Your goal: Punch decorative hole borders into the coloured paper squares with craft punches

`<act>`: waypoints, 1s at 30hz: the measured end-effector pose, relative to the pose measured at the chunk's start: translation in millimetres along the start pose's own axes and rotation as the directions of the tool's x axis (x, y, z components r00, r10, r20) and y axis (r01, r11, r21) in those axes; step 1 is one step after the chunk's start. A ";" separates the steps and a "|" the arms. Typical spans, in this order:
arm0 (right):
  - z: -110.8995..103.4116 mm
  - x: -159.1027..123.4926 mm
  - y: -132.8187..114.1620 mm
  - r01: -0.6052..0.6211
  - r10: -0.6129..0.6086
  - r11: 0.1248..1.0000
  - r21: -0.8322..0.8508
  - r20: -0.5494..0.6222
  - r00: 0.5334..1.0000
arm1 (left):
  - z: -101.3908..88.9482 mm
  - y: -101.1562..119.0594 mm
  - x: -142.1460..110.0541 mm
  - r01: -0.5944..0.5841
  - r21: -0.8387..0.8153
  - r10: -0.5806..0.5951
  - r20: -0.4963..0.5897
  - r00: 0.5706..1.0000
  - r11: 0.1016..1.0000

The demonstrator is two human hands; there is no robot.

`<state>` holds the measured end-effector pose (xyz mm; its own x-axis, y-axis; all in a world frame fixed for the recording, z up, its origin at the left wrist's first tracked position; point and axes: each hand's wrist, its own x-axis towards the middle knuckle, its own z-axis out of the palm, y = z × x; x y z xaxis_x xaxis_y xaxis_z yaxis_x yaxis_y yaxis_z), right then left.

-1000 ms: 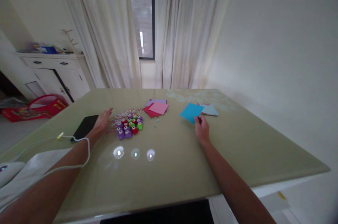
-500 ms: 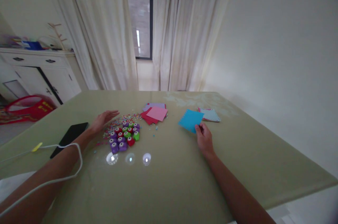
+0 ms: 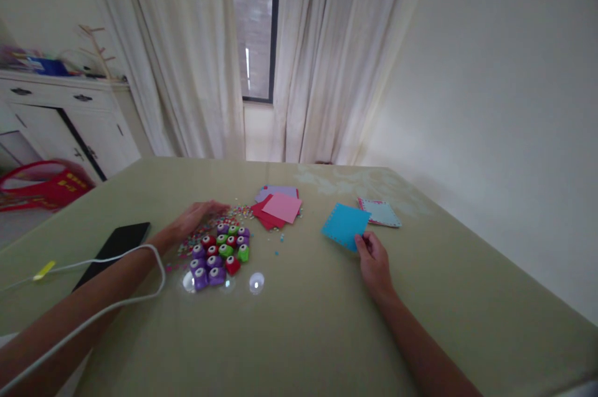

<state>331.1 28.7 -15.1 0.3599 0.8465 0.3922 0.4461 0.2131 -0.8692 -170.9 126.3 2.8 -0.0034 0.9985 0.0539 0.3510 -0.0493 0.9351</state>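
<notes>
My right hand (image 3: 374, 261) pinches the near corner of a square blue sheet of paper (image 3: 344, 225), whose edges look notched. Close behind that sheet lies a small stack of pale paper squares (image 3: 382, 212) with patterned borders. On the left, my left hand (image 3: 199, 219) reaches over scattered paper confetti (image 3: 225, 217), fingers stretched out, palm side hidden. Just in front of the confetti stand several small craft punches (image 3: 226, 250) in purple, red and green, grouped together. Beside them a pink paper square (image 3: 281, 207) overlaps red sheets (image 3: 267, 215) and a lilac sheet (image 3: 286, 191).
A black tablet-like slab (image 3: 122, 240) lies by my left forearm. Across that forearm runs a white cable (image 3: 116, 305) with a yellow tag (image 3: 45, 270). Curtains (image 3: 187, 60) and a wall stand behind the table (image 3: 289, 334); a white cabinet (image 3: 100, 119) is at far left.
My left hand has moved right, further over the confetti, and its fingers sit lower. The right hand still holds the blue paper, now slightly right and lower in view; the view has shifted a little.
</notes>
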 end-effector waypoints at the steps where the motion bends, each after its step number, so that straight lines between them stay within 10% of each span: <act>1: 0.2 0.2 0.3 -0.005 0.005 1.000 0.003 -0.001 1.000 | 1.5 0.2 1.9 -0.006 -0.017 0.007 0.039 0.999 1.000; 8: 1.6 -0.2 2.5 -0.026 0.026 1.000 0.017 -0.011 1.000 | 11.5 1.8 43.3 -0.042 -0.091 0.039 -0.030 0.999 0.995; 13: -0.4 -1.5 1.6 -0.041 0.041 0.999 0.002 0.015 0.999 | 29.1 2.4 61.8 0.001 -0.089 0.011 0.132 0.991 0.996; 24: 0.7 -1.2 2.3 -0.065 0.065 0.996 0.054 0.012 0.998 | 34.8 6.0 40.5 0.045 -0.131 -0.009 0.262 0.965 0.990; 30: 3.8 0.1 2.7 -0.042 0.042 0.998 0.043 0.001 0.999 | 6.1 4.2 17.8 0.016 -0.085 -0.012 0.039 0.999 0.996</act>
<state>329.2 31.2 -18.6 0.3771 0.8553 0.3552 0.3949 0.1984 -0.8971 -163.7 144.0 5.5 0.0287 0.9992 0.0286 0.2699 -0.0352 0.9623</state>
